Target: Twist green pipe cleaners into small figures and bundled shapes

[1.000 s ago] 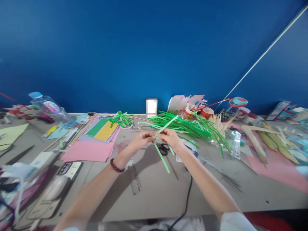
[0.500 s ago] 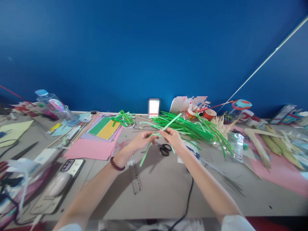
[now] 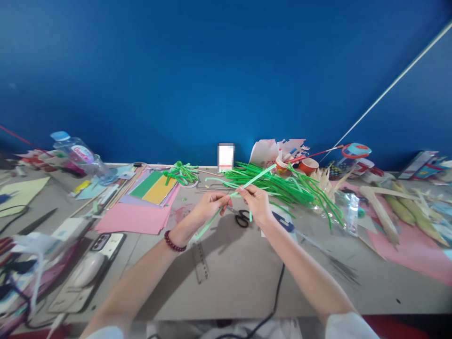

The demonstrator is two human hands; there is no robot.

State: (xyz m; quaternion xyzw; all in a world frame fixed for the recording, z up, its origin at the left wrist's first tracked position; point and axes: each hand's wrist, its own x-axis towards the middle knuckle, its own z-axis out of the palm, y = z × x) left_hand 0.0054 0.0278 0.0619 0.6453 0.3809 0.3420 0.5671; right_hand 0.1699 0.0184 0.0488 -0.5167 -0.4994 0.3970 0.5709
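"How do our hands stand?"

"We have the left hand (image 3: 207, 208) closed, pinching pale green slender stems (image 3: 260, 176) between thumb and fingers; our right hand (image 3: 259, 205) is closed on them too, just beside it."

"Where do we hold them?"

"Above the middle of the grey table (image 3: 243, 278), slanting from near left to far right."

"And around?"

"We see black-handled metal scissors (image 3: 242, 218) between our hands, a clear plastic ruler (image 3: 201, 266) nearer, flat pink paper sheets (image 3: 130, 221) left, bright green fuzzy stems (image 3: 282, 186) heaped far right."
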